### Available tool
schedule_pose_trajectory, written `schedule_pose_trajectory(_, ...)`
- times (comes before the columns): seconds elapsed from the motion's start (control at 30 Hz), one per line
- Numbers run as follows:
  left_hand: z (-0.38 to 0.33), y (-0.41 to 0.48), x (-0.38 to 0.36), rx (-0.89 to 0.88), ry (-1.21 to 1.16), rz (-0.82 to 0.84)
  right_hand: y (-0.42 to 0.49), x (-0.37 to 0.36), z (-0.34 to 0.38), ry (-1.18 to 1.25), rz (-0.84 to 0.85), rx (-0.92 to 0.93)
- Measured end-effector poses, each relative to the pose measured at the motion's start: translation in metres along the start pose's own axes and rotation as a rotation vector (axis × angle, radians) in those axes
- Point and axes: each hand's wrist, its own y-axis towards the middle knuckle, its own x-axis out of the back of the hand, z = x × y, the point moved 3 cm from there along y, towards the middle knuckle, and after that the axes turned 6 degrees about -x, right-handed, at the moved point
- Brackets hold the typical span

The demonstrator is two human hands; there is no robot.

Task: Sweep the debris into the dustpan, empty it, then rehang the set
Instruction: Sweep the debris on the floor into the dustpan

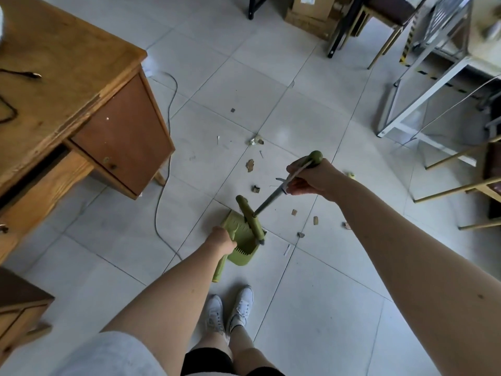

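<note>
Our left hand (221, 240) grips the dustpan (241, 240) handle, our right hand (311, 177) the broom (271, 199); a hard stroke could scatter the debris (250, 165) wider.

Matt green plastic dustpan (242, 241), glossy tiled floor (311, 294).

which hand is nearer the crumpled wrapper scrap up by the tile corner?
Right. The right hand, gripping the green-capped broom handle, sits just below-right of the crumpled wrapper scrap. The left hand holds the green dustpan much farther down.
</note>
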Motion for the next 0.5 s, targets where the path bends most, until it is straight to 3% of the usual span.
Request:
schedule_pose_trajectory(0.2, 0.003, -0.003, -0.001, -0.007, -0.036, -0.028, -0.015, 0.004, 0.015, 0.072, 0.092, 0.042)
schedule_pose_trajectory(0.33, -0.004, -0.004, 0.015, -0.093, -0.12, -0.176, -0.024, 0.013, 0.029, 0.368, 0.28, -0.125)
schedule_pose_trajectory(0.5, -0.012, -0.006, 0.04, -0.171, -0.057, -0.264, -0.017, 0.011, 0.046, 0.323, 0.177, -0.338)
